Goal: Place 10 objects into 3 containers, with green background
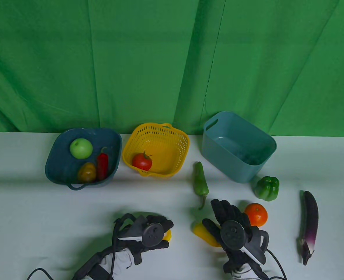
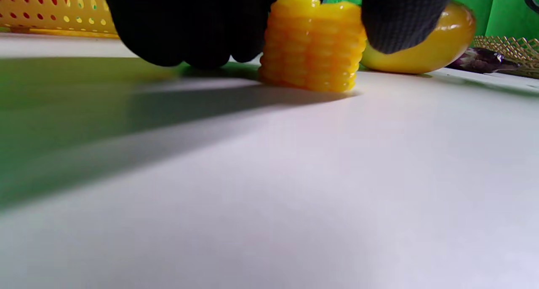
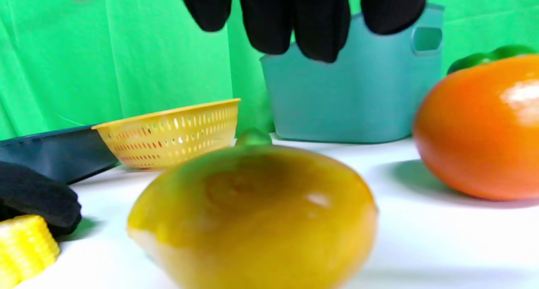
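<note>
A yellow corn piece (image 2: 311, 44) stands on the white table (image 1: 43, 218), its edge peeking out at my left hand (image 1: 167, 227). That hand's black fingers (image 2: 189, 28) curl round the corn from both sides. My right hand (image 1: 214, 214) hovers with straight fingers (image 3: 311, 23) above a yellow mango-like fruit (image 3: 252, 217), not touching it. An orange (image 1: 256, 215) lies just to its right. A green chili (image 1: 200, 183), a green bell pepper (image 1: 267, 188) and an eggplant (image 1: 309, 224) lie loose on the table.
At the back stand a dark blue basket (image 1: 113, 145) holding a green apple, a red chili and a brownish fruit, a yellow basket (image 1: 172, 137) with a tomato (image 1: 142, 162), and an empty teal bin (image 1: 239, 169). A green cloth hangs behind.
</note>
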Demonstrator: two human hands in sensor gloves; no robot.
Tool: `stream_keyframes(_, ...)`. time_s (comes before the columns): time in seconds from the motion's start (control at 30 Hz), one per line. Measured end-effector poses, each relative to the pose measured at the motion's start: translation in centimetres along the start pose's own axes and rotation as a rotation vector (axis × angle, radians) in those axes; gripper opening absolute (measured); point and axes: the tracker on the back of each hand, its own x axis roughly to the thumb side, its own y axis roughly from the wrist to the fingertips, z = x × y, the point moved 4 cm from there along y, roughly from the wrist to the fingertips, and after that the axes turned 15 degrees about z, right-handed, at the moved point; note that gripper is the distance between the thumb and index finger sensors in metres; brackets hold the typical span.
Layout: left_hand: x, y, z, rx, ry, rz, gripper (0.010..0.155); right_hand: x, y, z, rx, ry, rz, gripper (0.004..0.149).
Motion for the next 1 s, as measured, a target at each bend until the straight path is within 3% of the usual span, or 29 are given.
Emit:
stream_keyframes(0.67, -0.2, 0.8, 0.5, -0.031, -0.069, 0.03, 0.072, -0.1, 0.1, 0.0, 0.003, 0.007, 0.001, 0.074)
stream_keyframes(1.0, -0.5, 0.8, 2.5, 0.002, -0.077, 0.064, 0.073, -0.2, 0.1, -0.3, -0.006, 0.027, -0.002, 0.074)
